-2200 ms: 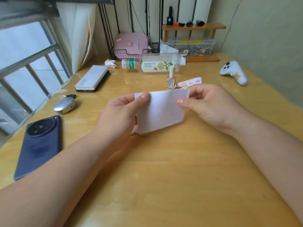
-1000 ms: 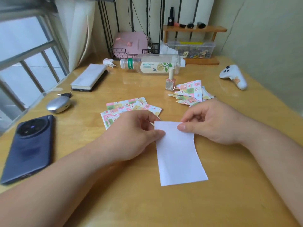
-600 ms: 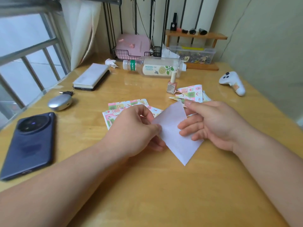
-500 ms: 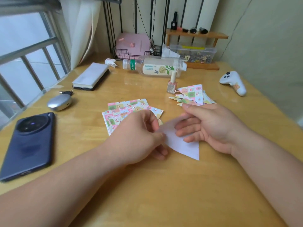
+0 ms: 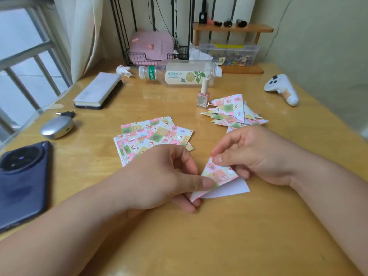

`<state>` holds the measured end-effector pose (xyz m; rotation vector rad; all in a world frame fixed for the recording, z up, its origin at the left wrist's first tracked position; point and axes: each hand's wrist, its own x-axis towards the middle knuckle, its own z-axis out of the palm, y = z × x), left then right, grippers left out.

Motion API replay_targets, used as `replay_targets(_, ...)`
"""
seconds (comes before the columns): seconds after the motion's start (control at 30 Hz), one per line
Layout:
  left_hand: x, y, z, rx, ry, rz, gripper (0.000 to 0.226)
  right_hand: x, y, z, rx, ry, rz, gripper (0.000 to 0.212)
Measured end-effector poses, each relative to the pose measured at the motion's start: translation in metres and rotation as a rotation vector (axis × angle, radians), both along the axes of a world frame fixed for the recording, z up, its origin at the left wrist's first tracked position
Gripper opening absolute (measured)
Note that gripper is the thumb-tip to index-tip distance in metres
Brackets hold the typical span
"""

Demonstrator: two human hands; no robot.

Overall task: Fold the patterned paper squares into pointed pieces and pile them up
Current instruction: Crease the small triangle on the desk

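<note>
A half-folded paper piece [image 5: 219, 177] sits between both hands low over the wooden table [image 5: 229, 236], its patterned flap turned up over a white underside. The left hand [image 5: 159, 176] pinches its lower left corner between thumb and fingers; the right hand [image 5: 253, 154] pinches the top of the patterned flap. The unfolded squares [image 5: 147, 136] lie fanned just beyond the left hand, the pile of pointed pieces [image 5: 233, 112] just beyond the right.

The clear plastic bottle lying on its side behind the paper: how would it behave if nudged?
The clear plastic bottle looks empty, so probably light. Lying on its side, it might roll when pushed; its see-through walls look thin and may dent under a squeeze.
</note>
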<state>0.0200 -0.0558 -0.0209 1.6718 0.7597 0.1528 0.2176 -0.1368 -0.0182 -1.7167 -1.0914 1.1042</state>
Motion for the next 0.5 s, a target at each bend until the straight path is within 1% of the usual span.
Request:
replay_targets(0.1, -0.0013, -0.0014, 0.0003, 0.073, 0.025, -0.021, 0.042, -0.0014, 0.0002, 0.0001, -0.016, 0.029, 0.015, 0.010)
replay_targets(0.2, -0.0034, -0.0043, 0.0046, 0.183, 0.091, -0.067, 0.042, -0.0023, 0.0000, -0.0001, -0.054, 0.033, 0.033, 0.012)
replay_targets(0.3, -0.0058, -0.0080, 0.0093, 0.302, 0.129, -0.122, 0.046, -0.0025, -0.0001, 0.0001, -0.042, 0.019, 0.013, 0.013)
replay_targets(0.5, -0.0052, -0.0071, 0.0013, 0.456, 0.137, -0.139, 0.020, -0.0095, 0.0013, -0.0016, -0.030, 0.020, 0.049, 0.013)
